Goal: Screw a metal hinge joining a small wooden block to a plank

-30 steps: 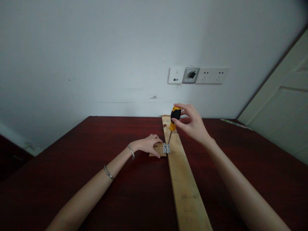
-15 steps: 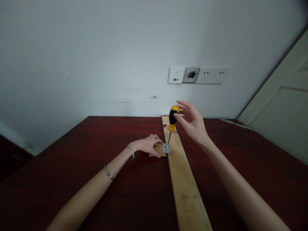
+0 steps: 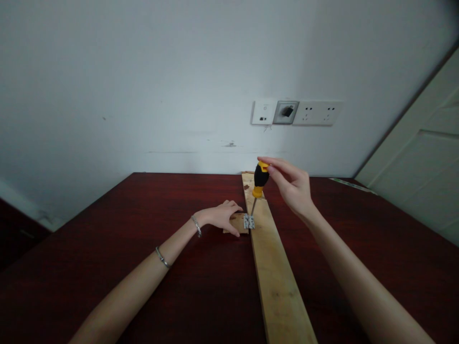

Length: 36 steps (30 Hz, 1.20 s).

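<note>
A yellow and black screwdriver (image 3: 261, 176) leans slightly to the right, its tip down on a metal hinge (image 3: 251, 221). Thumb and fingers of my right hand (image 3: 292, 184) grip the top of its handle. The hinge spans the seam between a long wooden plank (image 3: 278, 277) and a small wooden block (image 3: 238, 222) on its left. My left hand (image 3: 222, 216) is wrapped over that block, thumb at the near edge and fingers at the far edge, holding it against the plank. Whether a screw is under the tip is too small to tell.
The dark red wooden table (image 3: 193, 291) runs back to a white wall (image 3: 179, 86). Sockets and a switch panel (image 3: 317, 113) sit on the wall above the plank's far end. A pale panelled door (image 3: 416, 157) stands at the right, with a flat strip (image 3: 353, 185) near it.
My right hand has shifted its hold to the top of the screwdriver's handle, which now leans a little more to the right. My left hand stays in place on the block.
</note>
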{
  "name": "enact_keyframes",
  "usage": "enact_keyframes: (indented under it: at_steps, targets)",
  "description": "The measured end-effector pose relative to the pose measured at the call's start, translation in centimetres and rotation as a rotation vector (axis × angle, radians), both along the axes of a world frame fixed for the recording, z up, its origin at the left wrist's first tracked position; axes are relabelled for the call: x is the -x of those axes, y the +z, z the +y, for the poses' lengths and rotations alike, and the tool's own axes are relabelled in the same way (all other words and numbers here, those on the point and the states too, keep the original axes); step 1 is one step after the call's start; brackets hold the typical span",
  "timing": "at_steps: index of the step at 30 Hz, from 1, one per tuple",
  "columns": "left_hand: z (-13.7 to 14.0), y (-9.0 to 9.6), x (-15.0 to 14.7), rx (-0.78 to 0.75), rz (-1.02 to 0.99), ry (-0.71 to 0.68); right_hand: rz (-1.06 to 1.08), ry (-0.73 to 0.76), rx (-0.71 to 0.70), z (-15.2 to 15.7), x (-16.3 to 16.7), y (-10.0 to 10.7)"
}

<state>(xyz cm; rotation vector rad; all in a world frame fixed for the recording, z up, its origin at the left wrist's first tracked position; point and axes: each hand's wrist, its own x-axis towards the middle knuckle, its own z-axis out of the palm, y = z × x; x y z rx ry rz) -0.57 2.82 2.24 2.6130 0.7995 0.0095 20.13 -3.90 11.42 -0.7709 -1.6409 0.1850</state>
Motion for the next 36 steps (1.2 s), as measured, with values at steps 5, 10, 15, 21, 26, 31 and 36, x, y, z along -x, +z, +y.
enact_keyframes:
  at_steps: [5,10,15,21,26,31,36]
  targets:
    - [0.07,-0.23,-0.01,-0.001,0.016,0.025,0.06,-0.003,0.012,0.35,0.43,-0.4]
    - [0.06,-0.23,-0.04,-0.014,0.039,0.027,0.114,-0.008,0.036,0.92,0.52,-0.85]
    - [0.02,-0.17,-0.05,-0.015,0.038,0.018,0.09,0.016,0.046,0.74,0.45,-0.7]
    - [-0.11,0.08,-0.1,-0.019,0.033,0.008,0.065,0.08,0.096,0.23,0.37,-0.42]
    - [-0.14,0.14,-0.1,-0.028,0.03,-0.005,0.102,0.06,0.1,0.68,0.34,-0.69]
    - [-0.2,0.18,-0.07,-0.04,0.014,-0.012,0.092,0.02,0.094,0.96,0.29,-0.97]
    - [-0.54,0.56,-0.13,-0.053,0.002,-0.02,0.067,0.08,0.139,0.52,0.18,-0.75]
